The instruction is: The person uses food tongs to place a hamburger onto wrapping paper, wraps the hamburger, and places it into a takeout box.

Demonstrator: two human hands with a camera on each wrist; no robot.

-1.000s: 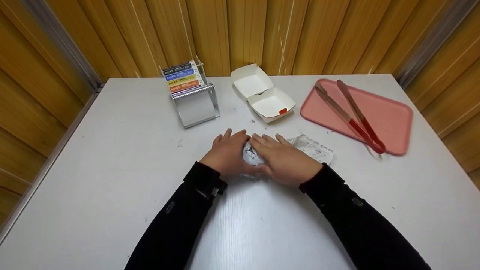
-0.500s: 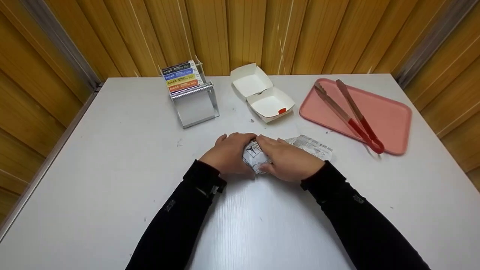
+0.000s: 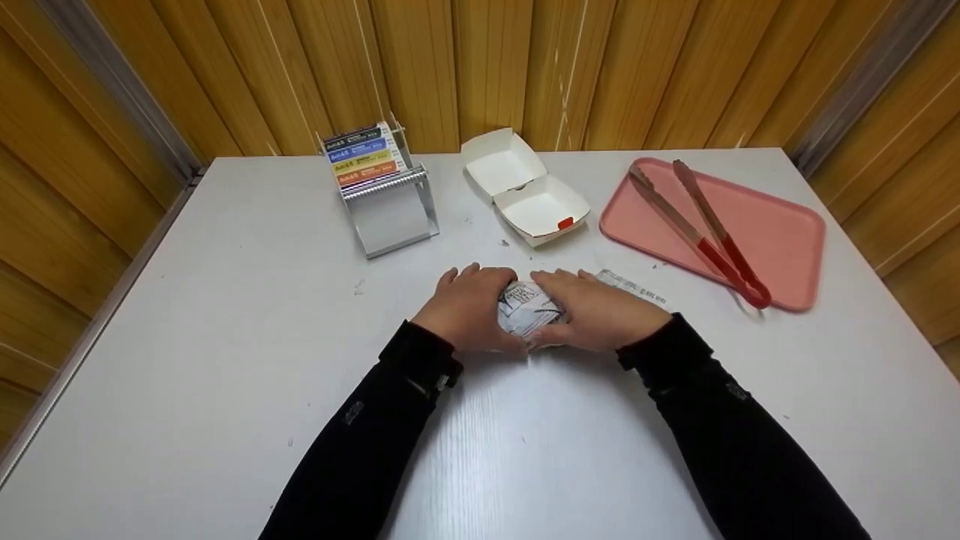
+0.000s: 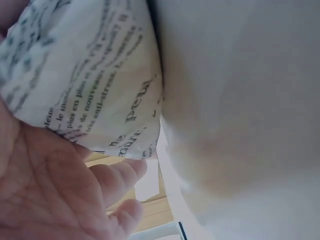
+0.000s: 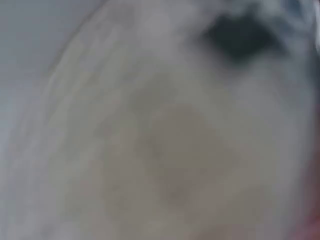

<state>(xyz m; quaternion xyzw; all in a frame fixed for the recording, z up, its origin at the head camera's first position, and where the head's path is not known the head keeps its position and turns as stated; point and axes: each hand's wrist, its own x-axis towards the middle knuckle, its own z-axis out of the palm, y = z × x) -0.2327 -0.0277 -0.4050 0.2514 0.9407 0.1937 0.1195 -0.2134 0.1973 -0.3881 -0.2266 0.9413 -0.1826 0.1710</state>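
Note:
Between both hands, on the white table, sits a rounded bundle (image 3: 525,309) wrapped in newsprint-patterned paper; its contents are hidden. My left hand (image 3: 476,309) holds its left side, thumb at the near edge and fingers toward the far side. From the right, my right hand (image 3: 604,311) grips it with the thumb in front and fingers behind. A loose paper flap (image 3: 634,286) sticks out beyond the right hand. In the left wrist view, printed text covers the bundle (image 4: 95,80) above the left palm (image 4: 50,185). Pale, blurred paper (image 5: 165,140) fills most of the right wrist view.
An open white carton (image 3: 541,206) stands beyond the hands. Back left is a metal rack (image 3: 390,214) holding colored label rolls (image 3: 364,157). Red-handled tongs (image 3: 724,259) lie across a pink tray (image 3: 787,247) at the right. Wood-look panels (image 3: 495,67) border the table.
Both hands and the bundle have shifted slightly right. The fingers have spread apart over its top, exposing more printed paper. Less of the right-hand flap shows now.

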